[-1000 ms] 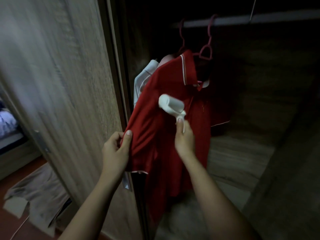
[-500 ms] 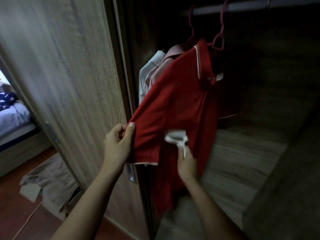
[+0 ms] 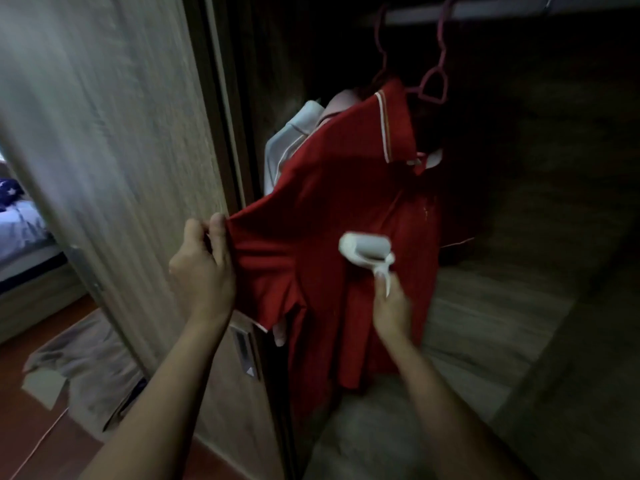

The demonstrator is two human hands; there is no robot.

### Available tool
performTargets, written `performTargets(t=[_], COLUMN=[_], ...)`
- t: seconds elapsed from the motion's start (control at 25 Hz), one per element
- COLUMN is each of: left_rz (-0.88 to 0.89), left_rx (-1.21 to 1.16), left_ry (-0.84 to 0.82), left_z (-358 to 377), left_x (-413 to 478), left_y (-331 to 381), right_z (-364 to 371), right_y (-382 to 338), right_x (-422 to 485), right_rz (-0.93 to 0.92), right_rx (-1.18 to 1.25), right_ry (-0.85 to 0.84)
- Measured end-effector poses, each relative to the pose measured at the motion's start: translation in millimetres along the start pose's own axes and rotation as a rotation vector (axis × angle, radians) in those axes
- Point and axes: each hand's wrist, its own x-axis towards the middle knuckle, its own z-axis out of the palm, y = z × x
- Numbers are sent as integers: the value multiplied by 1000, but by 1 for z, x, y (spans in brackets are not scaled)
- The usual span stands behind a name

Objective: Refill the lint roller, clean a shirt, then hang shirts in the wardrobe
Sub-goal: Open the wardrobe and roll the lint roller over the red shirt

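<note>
A red polo shirt (image 3: 332, 188) with a white-trimmed collar hangs on a pink hanger (image 3: 433, 84) from the wardrobe rail (image 3: 502, 6). My left hand (image 3: 202, 268) grips its left sleeve and pulls the cloth out taut toward the door. My right hand (image 3: 389, 303) holds the handle of a white lint roller (image 3: 363, 245), whose roll lies against the shirt's front at mid-chest. Behind the red shirt hang a white shirt (image 3: 287, 147) and a pale pink one (image 3: 343, 100) on a second pink hanger.
The wooden wardrobe door (image 3: 121, 150) stands open at the left, with a metal handle plate (image 3: 244, 351) low on its edge. A wooden shelf (image 3: 485, 306) lies below the shirts. Outside, a bed (image 3: 20, 230) and beige cloth on the floor (image 3: 86, 368).
The lint roller went down the shirt's front from the upper chest, then came back up and to the right to mid-chest. My left hand kept its hold on the sleeve, stretching it further left.
</note>
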Motion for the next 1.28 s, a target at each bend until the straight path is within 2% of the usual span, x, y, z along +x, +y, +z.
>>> performTargets(t=[0.12, 0.24, 0.4, 0.44, 0.52, 0.64, 0.76, 0.84, 0.92, 0.96, 1.04, 1.2, 1.28], left_rz=[13, 23, 17, 26, 42, 47, 41, 35, 23, 20, 26, 16, 28], left_rx=[68, 84, 88, 93, 97, 93, 93, 98, 116, 131, 139, 114, 113], left_ry=[74, 166, 223, 231, 237, 239, 232, 220, 205, 199, 206, 212, 199], left_z=[18, 30, 38, 39, 39, 40, 40, 38, 37, 36, 35, 36, 36], left_x=[4, 4, 6, 6, 6, 6, 6, 5, 5, 5, 4, 3, 3], left_y=[-7, -12, -17, -18, -18, -18, -18, -17, -16, -16, -16, -11, -11], right_z=[-33, -28, 21, 23, 16, -18, -46, -35, -18, -19, -29, -58, -58], right_y=[-40, -34, 48, 64, 72, 21, 6, 39, 83, 93, 84, 14, 13], right_x=[76, 91, -1, -15, 9, 102, 157, 133, 85, 70, 84, 161, 177], right_rz=[-75, -111, -51, -51, -111, -25, -53, -58, 14, 29, -1, -135, -107], right_rx=[38, 31, -57, -95, -65, -7, -69, -262, -415, -454, -417, -245, -242], right_ry=[128, 108, -256, -287, -121, 100, 169, -9, -291, -351, -282, 67, 49])
